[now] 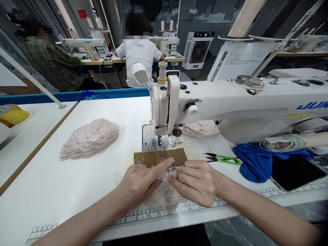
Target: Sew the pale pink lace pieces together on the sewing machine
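Observation:
A pale pink lace piece [166, 196] is between my hands at the front of the table, partly covered by them. My right hand [198, 181] pinches its upper edge between thumb and fingers. My left hand [140, 179] is closed on the lace's left side, with its index finger stretched out toward the right hand; its thumb is mostly hidden. Just beyond the fingers lies a brown strip [146, 158] taped before the needle plate [150, 142] of the sewing machine [164, 106]. Loose thread ends are scattered over the strip.
Stacked lace pieces [89, 140] lie at the left, and more lace [201, 128] sits behind the needle. Green thread snips [225, 159], a blue cloth [253, 164] and a dark-screened phone [294, 172] are at the right. A printed ruler [138, 216] runs along the front edge. Two people work beyond.

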Motion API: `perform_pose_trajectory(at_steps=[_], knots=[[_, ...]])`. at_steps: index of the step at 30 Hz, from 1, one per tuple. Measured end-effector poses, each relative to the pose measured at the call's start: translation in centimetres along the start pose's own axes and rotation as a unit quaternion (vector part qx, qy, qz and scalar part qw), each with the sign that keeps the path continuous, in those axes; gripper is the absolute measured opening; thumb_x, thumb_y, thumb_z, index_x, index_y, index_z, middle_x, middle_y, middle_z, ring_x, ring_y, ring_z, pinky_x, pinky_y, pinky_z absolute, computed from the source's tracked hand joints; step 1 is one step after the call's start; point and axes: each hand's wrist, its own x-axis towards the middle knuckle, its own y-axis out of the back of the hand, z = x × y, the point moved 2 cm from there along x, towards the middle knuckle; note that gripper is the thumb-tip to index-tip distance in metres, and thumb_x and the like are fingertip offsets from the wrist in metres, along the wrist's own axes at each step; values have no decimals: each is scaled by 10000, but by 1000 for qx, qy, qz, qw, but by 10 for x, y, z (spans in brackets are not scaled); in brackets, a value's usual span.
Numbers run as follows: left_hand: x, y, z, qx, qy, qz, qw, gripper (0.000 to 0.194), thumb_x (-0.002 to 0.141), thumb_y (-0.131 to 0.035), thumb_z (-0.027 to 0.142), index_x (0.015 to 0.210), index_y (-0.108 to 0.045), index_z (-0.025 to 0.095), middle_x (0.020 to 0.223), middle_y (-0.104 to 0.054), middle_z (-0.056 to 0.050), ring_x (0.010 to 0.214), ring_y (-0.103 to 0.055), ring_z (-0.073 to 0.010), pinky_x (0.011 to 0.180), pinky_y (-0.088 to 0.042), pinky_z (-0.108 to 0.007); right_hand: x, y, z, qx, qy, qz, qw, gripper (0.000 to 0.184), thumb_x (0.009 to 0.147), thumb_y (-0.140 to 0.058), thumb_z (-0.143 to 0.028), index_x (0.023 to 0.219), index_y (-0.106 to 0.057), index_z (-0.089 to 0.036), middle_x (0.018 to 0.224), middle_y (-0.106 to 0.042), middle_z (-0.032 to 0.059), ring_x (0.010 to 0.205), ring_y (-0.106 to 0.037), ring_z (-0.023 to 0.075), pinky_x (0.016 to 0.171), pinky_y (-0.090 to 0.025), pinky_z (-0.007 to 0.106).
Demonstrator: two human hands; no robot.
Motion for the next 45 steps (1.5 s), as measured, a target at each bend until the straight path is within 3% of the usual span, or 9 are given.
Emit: perform_pose_trajectory(at_steps=[7, 10, 14, 19, 26, 29, 33, 40, 45], knots=[[4, 12, 8, -76, 58, 25, 995, 154, 866, -518, 94, 889, -646, 177, 569, -645, 53, 432, -536, -64, 469, -416, -169, 13, 19, -8, -11, 35, -52, 998, 72, 792, -681, -123, 724, -658, -125, 511, -511, -41, 456, -460, 81, 398, -319, 249], [12, 22, 14, -204, 176, -77, 960, 164, 826, -556, 102, 777, -675, 203, 574, -650, 66, 436, -509, -60, 435, -377, -159, 24, 32, -7, 95, -93, -107, 985, 96, 868, -598, -115, 783, -641, -128, 510, -515, -50, 429, -439, 72, 413, -291, 250], [20, 22, 9, -230, 285, -209, 907, 136, 824, -628, 210, 719, -708, 243, 572, -644, 67, 490, -519, -89, 453, -356, -190, 23, 22, 3, 265, -372, -203, 866, 136, 931, -560, -216, 831, -636, -167, 515, -521, -78, 430, -442, 50, 459, -338, 194], [13, -5, -18, 17, 280, -217, 935, 112, 871, -587, 279, 894, -678, 216, 636, -677, 24, 506, -561, -145, 479, -342, -243, -1, -26, 23, 258, -483, -275, 790, 143, 917, -567, -222, 851, -688, -187, 570, -591, -64, 488, -515, 66, 525, -373, 195], [5, -10, -16, 179, 79, -51, 979, 200, 900, -567, 211, 1087, -632, 181, 1083, -702, -56, 946, -629, -221, 818, -421, -384, -15, -49, 36, 187, -505, -305, 785, 262, 957, -468, -308, 987, -717, -234, 708, -693, -8, 588, -585, 113, 573, -392, 245], [1, -11, -9, 208, 22, -55, 976, 239, 915, -532, 132, 1120, -646, 173, 1161, -695, -38, 1047, -605, -223, 899, -356, -409, -17, -51, 36, 189, -519, -293, 781, 250, 961, -481, -327, 974, -716, -243, 763, -707, -12, 621, -601, 114, 597, -405, 252], [-2, -15, -6, 193, 40, -84, 977, 329, 953, -505, 337, 1197, -621, 150, 1206, -680, -47, 1119, -587, -242, 912, -339, -423, -21, -53, 40, 165, -511, -281, 795, 232, 962, -498, -342, 942, -706, -240, 800, -707, -15, 640, -604, 116, 589, -391, 254], [6, -15, -16, 174, 58, -90, 979, 341, 955, -500, 358, 1227, -615, 189, 1215, -673, -37, 1161, -585, -252, 944, -321, -423, -19, -34, 30, -56, -316, -255, 912, 239, 948, -482, -211, 989, -717, -222, 809, -694, 8, 506, -478, 81, 467, -269, 252], [10, -13, -19, 182, 63, -94, 977, 341, 962, -483, 358, 1244, -605, 211, 1230, -664, -26, 1183, -572, -251, 965, -300, -413, -16, -36, 19, -50, -327, -334, 882, 305, 978, -447, -303, 1143, -676, -187, 852, -697, 46, 496, -457, 91, 439, -234, 260]])
